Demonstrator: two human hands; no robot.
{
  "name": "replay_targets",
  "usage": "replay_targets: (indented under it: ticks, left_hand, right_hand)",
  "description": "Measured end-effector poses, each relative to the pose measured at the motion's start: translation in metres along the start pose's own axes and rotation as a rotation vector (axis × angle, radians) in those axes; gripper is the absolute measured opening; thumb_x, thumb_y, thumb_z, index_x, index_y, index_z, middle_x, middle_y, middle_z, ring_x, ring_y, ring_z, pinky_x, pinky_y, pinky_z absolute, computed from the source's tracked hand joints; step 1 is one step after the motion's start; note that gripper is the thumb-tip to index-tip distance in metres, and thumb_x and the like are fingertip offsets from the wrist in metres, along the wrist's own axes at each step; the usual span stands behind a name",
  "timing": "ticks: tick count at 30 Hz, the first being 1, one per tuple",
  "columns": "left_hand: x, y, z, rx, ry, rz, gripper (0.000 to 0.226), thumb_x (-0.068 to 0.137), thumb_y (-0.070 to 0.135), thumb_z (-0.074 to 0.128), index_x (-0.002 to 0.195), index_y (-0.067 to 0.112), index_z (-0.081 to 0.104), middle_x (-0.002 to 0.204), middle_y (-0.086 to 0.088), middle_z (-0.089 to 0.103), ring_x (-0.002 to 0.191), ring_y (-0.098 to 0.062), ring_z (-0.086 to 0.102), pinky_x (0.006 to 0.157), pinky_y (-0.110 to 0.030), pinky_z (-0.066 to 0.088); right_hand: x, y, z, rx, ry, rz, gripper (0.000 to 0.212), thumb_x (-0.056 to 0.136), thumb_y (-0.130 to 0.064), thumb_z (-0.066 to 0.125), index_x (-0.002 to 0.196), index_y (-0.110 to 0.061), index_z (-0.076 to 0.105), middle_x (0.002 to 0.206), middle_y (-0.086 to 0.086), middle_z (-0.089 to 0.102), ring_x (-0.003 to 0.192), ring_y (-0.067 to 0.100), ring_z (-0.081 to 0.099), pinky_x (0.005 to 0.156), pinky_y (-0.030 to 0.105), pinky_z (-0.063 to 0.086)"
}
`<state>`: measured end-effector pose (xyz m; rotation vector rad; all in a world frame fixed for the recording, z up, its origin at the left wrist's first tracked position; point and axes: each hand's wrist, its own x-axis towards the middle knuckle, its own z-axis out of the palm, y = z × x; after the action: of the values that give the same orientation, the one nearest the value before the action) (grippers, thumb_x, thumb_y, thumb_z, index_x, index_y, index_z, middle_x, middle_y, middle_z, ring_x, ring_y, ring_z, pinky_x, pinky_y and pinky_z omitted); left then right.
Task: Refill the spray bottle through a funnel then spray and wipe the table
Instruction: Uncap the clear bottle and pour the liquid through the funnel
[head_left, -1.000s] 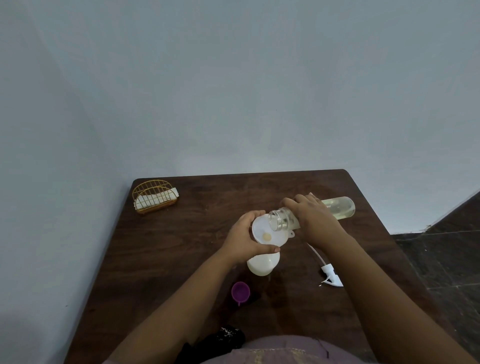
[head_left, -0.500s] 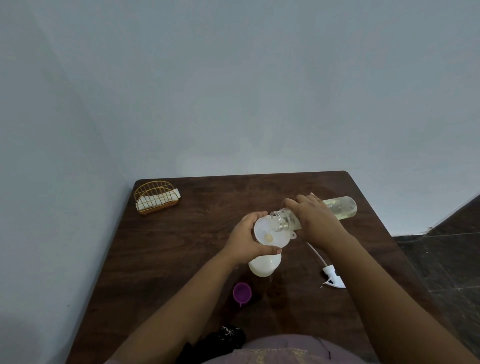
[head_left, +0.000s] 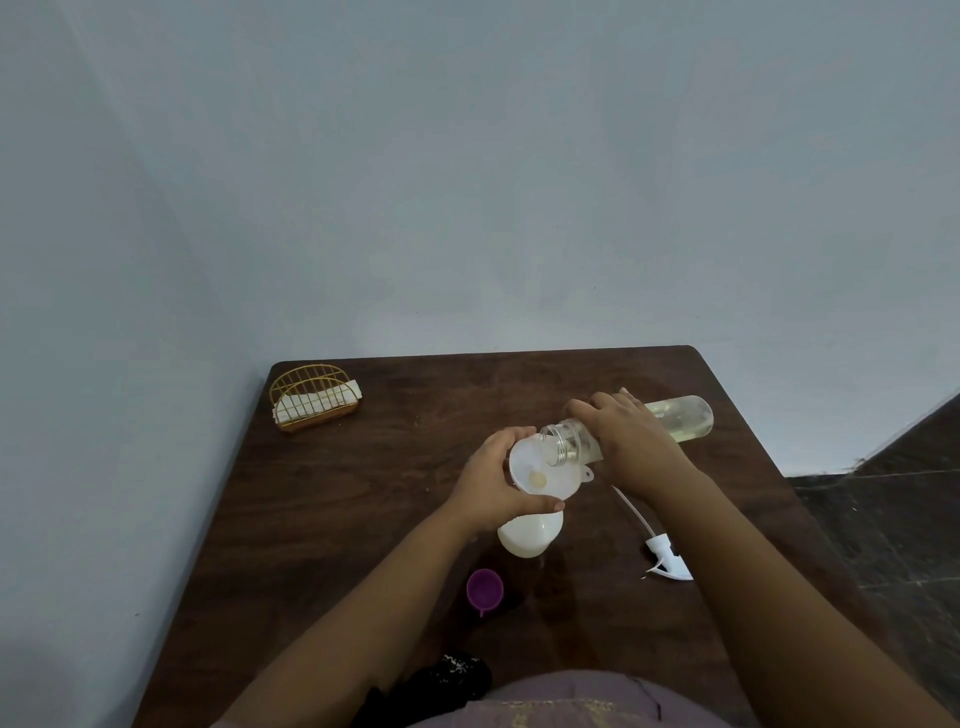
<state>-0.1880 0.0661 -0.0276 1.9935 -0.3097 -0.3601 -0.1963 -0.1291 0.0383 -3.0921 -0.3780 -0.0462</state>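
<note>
Still pouring: R grip holds tilted bottle, L grip funnel.

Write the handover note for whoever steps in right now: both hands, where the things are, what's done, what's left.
Left hand grips the white funnel, seated in the white bottle standing on the table.
Right hand holds the clear bottle tipped on its side, mouth over the funnel.
Spray head lies on the table to the right; purple cap in front; napkin holder at the far left corner.
Done: spray head off, funnel in.
Left: finish pouring, refit spray head, spray, wipe.
</note>
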Motion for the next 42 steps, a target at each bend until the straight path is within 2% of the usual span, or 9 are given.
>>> replay_targets:
  ticks: [10,20,30,42]
  left_hand:
    - [0.0011,-0.001,0.001,0.011,0.001,-0.002,0.091,0.053,0.045,0.091,0.132,0.035,0.047,0.13,0.015,0.052,0.114,-0.011,0.055,0.095,-0.043,0.054]
    - [0.0003,0.0014,0.0002,-0.004,-0.007,-0.01,0.094,0.052,0.045,0.09,0.134,0.032,0.047,0.132,0.012,0.052,0.117,-0.014,0.054,0.096,-0.046,0.053]
    - [0.0005,0.0004,0.0009,-0.006,0.001,0.0,0.093,0.051,0.046,0.09,0.133,0.033,0.048,0.129,0.014,0.053,0.115,-0.011,0.055,0.095,-0.044,0.053]
    - [0.0006,0.0004,0.0004,-0.016,-0.009,-0.009,0.09,0.051,0.044,0.091,0.131,0.035,0.049,0.128,0.015,0.053,0.114,-0.011,0.055,0.094,-0.044,0.054]
  right_hand:
    - [0.0006,-0.0005,-0.0007,0.014,-0.006,-0.004,0.056,0.071,-0.027,0.078,0.12,-0.026,0.051,0.106,-0.001,0.056,0.107,0.02,0.053,0.115,0.039,0.025]
    - [-0.0002,-0.0017,-0.0006,0.015,-0.001,0.001,0.056,0.072,-0.025,0.078,0.121,-0.026,0.05,0.105,-0.002,0.055,0.106,0.019,0.052,0.117,0.038,0.022]
    - [-0.0016,-0.0011,-0.002,0.003,-0.008,0.012,0.058,0.075,-0.023,0.077,0.125,-0.026,0.049,0.11,-0.001,0.056,0.111,0.019,0.052,0.118,0.037,0.018]
    - [-0.0013,-0.0027,-0.0054,-0.006,-0.019,0.008,0.058,0.074,-0.026,0.078,0.124,-0.026,0.049,0.111,-0.001,0.056,0.112,0.02,0.051,0.118,0.038,0.021]
